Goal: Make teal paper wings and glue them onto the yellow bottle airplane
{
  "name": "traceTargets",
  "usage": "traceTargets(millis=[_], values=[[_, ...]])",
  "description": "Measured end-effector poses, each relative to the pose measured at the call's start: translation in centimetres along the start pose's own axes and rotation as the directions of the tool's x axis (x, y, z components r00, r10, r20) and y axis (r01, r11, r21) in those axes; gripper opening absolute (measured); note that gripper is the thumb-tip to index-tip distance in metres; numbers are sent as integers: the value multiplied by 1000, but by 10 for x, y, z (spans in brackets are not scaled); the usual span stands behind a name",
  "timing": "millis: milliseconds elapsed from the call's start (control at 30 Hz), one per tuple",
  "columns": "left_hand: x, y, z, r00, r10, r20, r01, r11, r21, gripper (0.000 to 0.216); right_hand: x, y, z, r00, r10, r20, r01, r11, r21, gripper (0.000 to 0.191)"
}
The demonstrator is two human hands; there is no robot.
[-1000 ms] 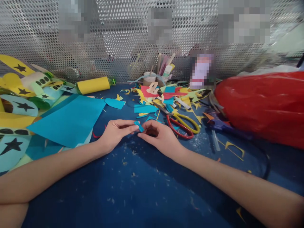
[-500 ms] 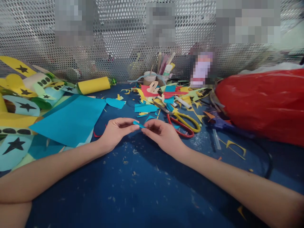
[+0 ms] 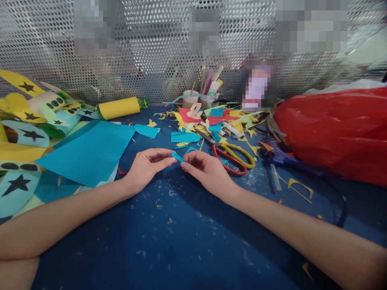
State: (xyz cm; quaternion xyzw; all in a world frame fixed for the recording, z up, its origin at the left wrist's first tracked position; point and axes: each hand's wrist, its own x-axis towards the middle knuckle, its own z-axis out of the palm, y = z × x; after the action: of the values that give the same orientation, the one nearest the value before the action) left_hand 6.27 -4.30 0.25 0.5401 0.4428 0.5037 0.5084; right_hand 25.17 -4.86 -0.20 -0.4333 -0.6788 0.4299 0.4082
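Observation:
A small blue paper piece [image 3: 177, 156] is pinched between both hands just above the dark blue table [image 3: 187, 241]. My left hand [image 3: 148, 165] grips its left end with thumb and fingers closed. My right hand [image 3: 205, 169] holds the right end, fingers curled. Red-and-yellow scissors [image 3: 232, 155] lie just right of my right hand. A large blue paper sheet [image 3: 87, 151] lies to the left of my left hand.
Paper scraps [image 3: 211, 121] litter the back middle around a cup of sticks [image 3: 208, 90]. A yellow roll [image 3: 119, 108] lies at the back left. Star-printed cutouts [image 3: 21, 137] pile at the left. A red plastic bag [image 3: 335, 133] fills the right, with a glue gun [image 3: 278, 157] beside it. Perforated metal wall behind.
Both hands have stayed in place, turning the small blue piece slightly between the fingertips. Nothing else has moved.

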Motion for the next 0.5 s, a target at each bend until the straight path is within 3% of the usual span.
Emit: traceTargets(millis=[500], values=[[-2, 1, 0, 999, 20, 29, -20, 1000, -9, 12, -2, -3, 1, 998, -60, -17, 60, 998, -6, 13]])
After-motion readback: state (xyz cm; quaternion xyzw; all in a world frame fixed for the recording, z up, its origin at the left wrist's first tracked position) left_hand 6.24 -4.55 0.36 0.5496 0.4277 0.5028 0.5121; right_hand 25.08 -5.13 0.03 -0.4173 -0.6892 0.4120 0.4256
